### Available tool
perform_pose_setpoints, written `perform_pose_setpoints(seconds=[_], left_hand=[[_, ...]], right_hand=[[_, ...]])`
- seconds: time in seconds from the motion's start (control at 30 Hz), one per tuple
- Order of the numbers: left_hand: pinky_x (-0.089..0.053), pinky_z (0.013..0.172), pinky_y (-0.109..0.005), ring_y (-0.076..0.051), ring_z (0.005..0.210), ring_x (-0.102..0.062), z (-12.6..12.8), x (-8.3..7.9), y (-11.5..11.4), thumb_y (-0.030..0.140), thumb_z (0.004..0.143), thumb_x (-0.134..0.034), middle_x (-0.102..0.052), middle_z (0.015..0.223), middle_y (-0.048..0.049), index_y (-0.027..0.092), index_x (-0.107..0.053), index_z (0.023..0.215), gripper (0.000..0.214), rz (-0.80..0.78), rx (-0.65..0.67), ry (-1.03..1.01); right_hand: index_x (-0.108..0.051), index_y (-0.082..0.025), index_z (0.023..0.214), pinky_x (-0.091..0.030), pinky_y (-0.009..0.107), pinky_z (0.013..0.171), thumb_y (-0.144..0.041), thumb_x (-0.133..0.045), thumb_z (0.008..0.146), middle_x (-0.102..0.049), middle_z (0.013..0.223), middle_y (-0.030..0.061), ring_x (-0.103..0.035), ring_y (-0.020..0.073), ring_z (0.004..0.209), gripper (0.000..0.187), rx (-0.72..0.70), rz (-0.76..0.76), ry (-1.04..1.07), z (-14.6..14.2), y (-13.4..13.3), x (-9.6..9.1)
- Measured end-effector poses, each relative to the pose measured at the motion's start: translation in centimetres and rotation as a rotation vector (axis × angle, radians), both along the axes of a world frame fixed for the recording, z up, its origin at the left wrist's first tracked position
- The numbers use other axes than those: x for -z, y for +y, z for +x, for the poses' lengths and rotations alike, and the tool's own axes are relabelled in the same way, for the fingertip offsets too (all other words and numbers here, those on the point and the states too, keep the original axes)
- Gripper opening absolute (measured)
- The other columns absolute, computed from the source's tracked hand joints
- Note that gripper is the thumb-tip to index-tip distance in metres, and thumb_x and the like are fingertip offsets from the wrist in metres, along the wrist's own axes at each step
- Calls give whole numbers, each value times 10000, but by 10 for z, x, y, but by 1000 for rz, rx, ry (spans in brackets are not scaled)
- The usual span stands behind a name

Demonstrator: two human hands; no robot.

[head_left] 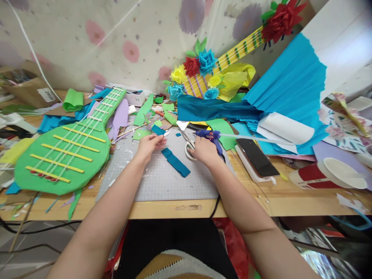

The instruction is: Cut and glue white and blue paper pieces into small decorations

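Note:
In the head view, my left hand [150, 146] is closed in a pinch on a small piece of dark blue crepe paper [158, 130] above the grey cutting mat [154, 188]. My right hand [205, 149] has its fingers closed at the pale handles of a pair of scissors [189, 152], whose blades point away to the upper left. Between my hands lies a folded strip of dark blue crepe paper [176, 162]. A tiny blue scrap [178, 135] rests near the scissors. Just beyond my right hand is a blue glue gun [207, 134] with a long clear glue stick in its back.
A green paper lute [65, 155] lies at left. Behind stands a yellow paper instrument [238, 50] with paper flowers. Blue crepe paper [290, 89], a phone [257, 157] and a paper cup [314, 174] occupy the right. Green offcuts [143, 110] litter the back.

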State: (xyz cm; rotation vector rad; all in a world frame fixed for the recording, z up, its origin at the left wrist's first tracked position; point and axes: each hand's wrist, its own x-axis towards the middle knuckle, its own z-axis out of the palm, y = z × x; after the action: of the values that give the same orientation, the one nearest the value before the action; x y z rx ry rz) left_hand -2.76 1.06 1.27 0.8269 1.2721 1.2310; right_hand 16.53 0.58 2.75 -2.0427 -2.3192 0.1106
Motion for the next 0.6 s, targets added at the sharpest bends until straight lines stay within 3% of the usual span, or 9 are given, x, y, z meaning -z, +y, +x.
perform_pose_setpoints(seconds=[0.2, 0.3, 0.4, 0.5, 0.6], left_hand=[[-507, 595, -225, -119, 656, -628, -4, -2, 1, 306, 605, -705, -683, 781, -82, 118, -605, 694, 231, -12, 20, -51], [-504, 611, -226, -138, 708, -644, -9, -2, 2, 312, 599, -711, -684, 804, -87, 123, -603, 695, 238, -13, 39, -75], [-501, 641, -233, -160, 775, -655, -12, -2, 2, 321, 592, -717, -685, 844, -86, 128, -596, 703, 253, 1, 47, -106], [-501, 688, -265, -181, 813, -657, -11, -3, 1, 322, 592, -719, -685, 862, -93, 125, -588, 707, 263, 17, 54, -138], [-501, 725, -300, -201, 839, -654, -8, -3, 0, 314, 582, -728, -682, 908, -101, 124, -567, 675, 265, 33, 78, -167]], right_hand=[[-568, -139, 778, -408, 329, 638, -315, -547, 756, -638, 833, 171, -600, 266, 779, 179, -13, -55, 141, 11, 8, -4], [-534, -176, 672, -380, 288, 562, -366, -554, 741, -614, 663, 78, -557, 187, 618, 203, -73, -199, 471, 16, 12, -7], [-526, -190, 720, -357, 252, 531, -444, -617, 669, -563, 621, 1, -485, 127, 561, 275, -196, -238, 780, 13, 14, -4], [-502, -183, 826, -361, 245, 568, -497, -661, 595, -549, 746, -5, -468, 123, 640, 421, -243, -107, 743, 4, 11, 0], [-485, -179, 838, -365, 257, 601, -532, -618, 638, -548, 827, 23, -486, 142, 701, 427, -255, -83, 594, -3, 9, 2]])
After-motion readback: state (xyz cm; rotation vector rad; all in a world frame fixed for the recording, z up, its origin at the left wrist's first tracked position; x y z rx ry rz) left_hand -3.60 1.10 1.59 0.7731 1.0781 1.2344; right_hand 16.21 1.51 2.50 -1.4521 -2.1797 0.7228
